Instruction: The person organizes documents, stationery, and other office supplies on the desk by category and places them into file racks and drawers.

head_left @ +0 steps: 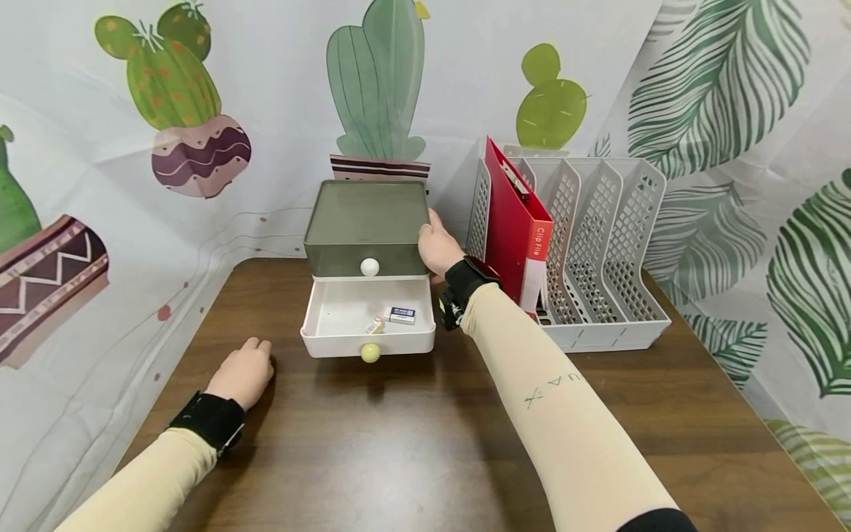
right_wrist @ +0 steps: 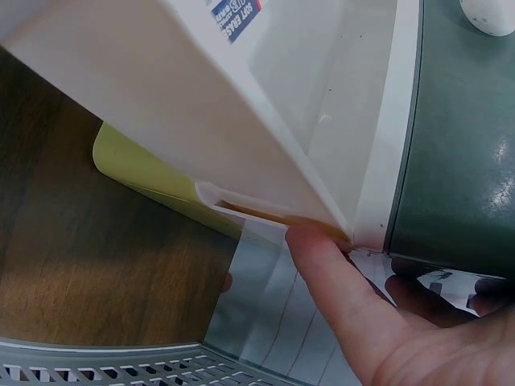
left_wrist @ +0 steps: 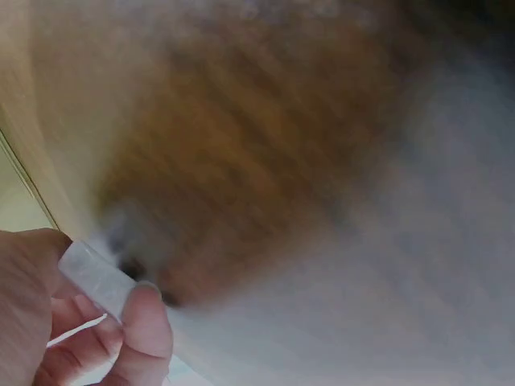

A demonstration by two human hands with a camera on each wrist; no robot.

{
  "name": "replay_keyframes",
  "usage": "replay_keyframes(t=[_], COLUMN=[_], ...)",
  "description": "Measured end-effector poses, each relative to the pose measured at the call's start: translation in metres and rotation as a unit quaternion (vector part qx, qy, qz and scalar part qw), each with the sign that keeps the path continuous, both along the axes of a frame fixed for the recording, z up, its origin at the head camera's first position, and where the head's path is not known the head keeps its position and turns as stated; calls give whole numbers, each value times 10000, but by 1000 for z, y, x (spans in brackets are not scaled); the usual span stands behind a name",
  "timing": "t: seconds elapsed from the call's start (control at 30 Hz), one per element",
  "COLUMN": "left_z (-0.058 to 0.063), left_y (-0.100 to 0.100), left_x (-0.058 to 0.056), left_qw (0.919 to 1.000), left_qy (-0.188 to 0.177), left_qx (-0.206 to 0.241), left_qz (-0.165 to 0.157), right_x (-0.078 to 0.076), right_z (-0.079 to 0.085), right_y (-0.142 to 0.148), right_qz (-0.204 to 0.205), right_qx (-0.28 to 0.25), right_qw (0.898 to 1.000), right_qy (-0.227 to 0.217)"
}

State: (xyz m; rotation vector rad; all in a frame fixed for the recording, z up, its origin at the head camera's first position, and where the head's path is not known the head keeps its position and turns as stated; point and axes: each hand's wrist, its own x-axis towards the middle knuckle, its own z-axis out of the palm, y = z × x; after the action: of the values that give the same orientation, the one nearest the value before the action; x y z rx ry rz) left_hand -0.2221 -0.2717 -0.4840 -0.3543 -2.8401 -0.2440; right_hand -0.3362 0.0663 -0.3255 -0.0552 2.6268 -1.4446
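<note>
A small drawer box with a dark green top drawer (head_left: pixel 368 258) stands near the back wall. Its white lower drawer (head_left: pixel 332 343), with a yellow-green knob, is pulled out. An eraser (head_left: pixel 402 315) in a blue-and-white sleeve and a small yellowish item (head_left: pixel 374 326) lie in it. My left hand (head_left: pixel 242 373) is low over the table, left of the box. In the left wrist view, its thumb and fingers pinch a small white block (left_wrist: pixel 100 281). My right hand (head_left: pixel 439 247) rests along the box's right side, its thumb (right_wrist: pixel 322 261) extended against the drawer's side.
A light grey file rack (head_left: pixel 598 336) with perforated dividers stands close to my right forearm. A red clip file (head_left: pixel 515 229) is upright in it. The brown wooden table (head_left: pixel 399 443) stretches toward me. A cactus-and-leaf-print cloth (head_left: pixel 279 111) hangs behind.
</note>
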Motion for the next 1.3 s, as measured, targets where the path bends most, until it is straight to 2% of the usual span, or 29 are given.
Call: replay_keyframes(t=[0.2,0.33,0.53,0.63,0.87,1.03,1.17,1.3], left_z=[8,22,50,64,95,116,124,126], left_y=[-6,-5,5,12,25,41,57,71], left_x=[-4,-6,-6,-5,-6,-6,-4,-4], left_qw=[9988,9970,9895,9877,9869,9819,9791,9805], left_qy=[359,596,1106,1096,756,805,833,757], left_qx=[186,305,672,837,1225,1434,1423,1263], left_qz=[-282,-383,-637,-730,-731,-936,-1187,-1299], right_x=[1,0,-1,-2,-2,-2,-2,-1], right_z=[2,2,1,0,-1,-1,-2,-2], right_y=[0,0,2,2,1,1,1,0], right_qz=[34,19,28,17,-17,6,5,27], right_qx=[-75,-115,-39,-19,1,62,45,49], right_qw=[10000,9999,10000,10000,10000,10000,10000,10000], right_qy=[-42,-73,-61,-47,-55,26,54,17])
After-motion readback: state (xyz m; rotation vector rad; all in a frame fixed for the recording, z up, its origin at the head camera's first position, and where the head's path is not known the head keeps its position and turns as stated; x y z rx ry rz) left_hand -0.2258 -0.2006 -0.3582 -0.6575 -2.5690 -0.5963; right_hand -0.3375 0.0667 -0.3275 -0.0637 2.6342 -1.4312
